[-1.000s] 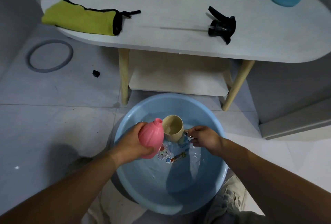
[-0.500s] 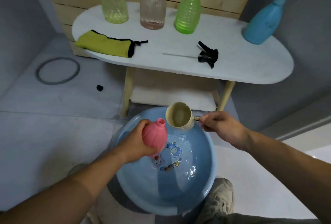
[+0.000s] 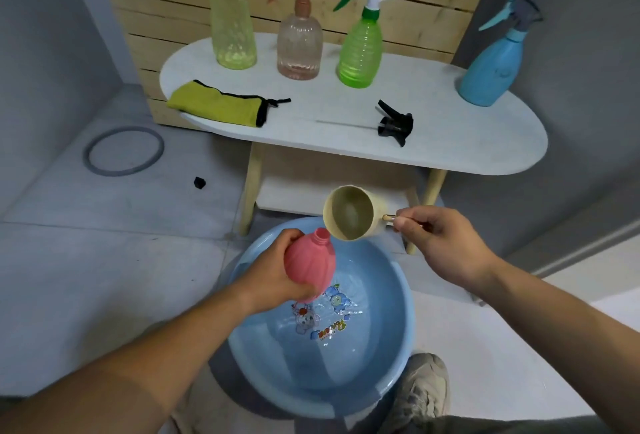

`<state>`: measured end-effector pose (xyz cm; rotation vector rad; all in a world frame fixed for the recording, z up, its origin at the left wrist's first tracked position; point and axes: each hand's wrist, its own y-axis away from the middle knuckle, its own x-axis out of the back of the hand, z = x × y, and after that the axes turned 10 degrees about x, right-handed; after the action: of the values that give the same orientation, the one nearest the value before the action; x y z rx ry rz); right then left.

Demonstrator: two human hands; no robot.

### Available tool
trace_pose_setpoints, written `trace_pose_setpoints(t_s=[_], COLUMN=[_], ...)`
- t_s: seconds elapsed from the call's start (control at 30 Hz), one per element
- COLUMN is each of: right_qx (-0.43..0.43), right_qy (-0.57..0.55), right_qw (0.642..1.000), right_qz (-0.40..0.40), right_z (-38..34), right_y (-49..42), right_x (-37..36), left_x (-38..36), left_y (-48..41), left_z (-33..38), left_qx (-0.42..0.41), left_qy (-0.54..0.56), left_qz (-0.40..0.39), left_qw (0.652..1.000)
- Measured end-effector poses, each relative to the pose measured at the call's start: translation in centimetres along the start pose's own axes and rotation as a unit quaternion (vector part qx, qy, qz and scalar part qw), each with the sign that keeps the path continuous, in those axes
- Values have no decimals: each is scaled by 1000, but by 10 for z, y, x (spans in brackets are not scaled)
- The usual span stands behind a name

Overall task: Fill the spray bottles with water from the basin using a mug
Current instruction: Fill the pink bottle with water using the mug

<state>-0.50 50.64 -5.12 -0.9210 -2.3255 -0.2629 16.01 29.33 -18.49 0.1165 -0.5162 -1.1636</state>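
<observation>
My left hand (image 3: 273,270) grips a pink spray bottle (image 3: 310,262) without its cap, held tilted over the blue basin (image 3: 391,347) of water. My right hand (image 3: 440,243) pinches the handle of a beige mug (image 3: 353,211), tipped toward the bottle's open neck with its lip just above it. A black spray head (image 3: 394,123) with its tube lies on the white table (image 3: 467,142). Capped bottles stand at the table's back: yellow-green (image 3: 232,28), clear pink (image 3: 299,42), green (image 3: 360,45) and blue (image 3: 491,66).
A yellow-green cloth (image 3: 218,106) lies on the table's left end. A grey ring (image 3: 123,151) and a small black piece (image 3: 199,183) lie on the tiled floor at left. My shoe (image 3: 422,392) sits by the basin's near right rim. A wooden slat panel backs the table.
The mug came up out of the basin water and now tips at the pink bottle's neck. The pink bottle rose slightly with my left hand.
</observation>
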Motion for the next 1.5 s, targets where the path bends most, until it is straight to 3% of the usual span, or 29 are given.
trace_pose_setpoints(t_s=[0.27, 1.5], right_qx=[71, 136], right_qy=[31, 135], right_qw=[997, 981], right_qz=[3, 19], right_z=[0, 1], right_y=[-4, -10], right_x=[0, 7], left_x=[-2, -8], left_y=[-1, -6], left_z=[2, -4], left_qx=[-4, 17], left_qy=[1, 20], left_qz=[-13, -24], left_qw=[1000, 999])
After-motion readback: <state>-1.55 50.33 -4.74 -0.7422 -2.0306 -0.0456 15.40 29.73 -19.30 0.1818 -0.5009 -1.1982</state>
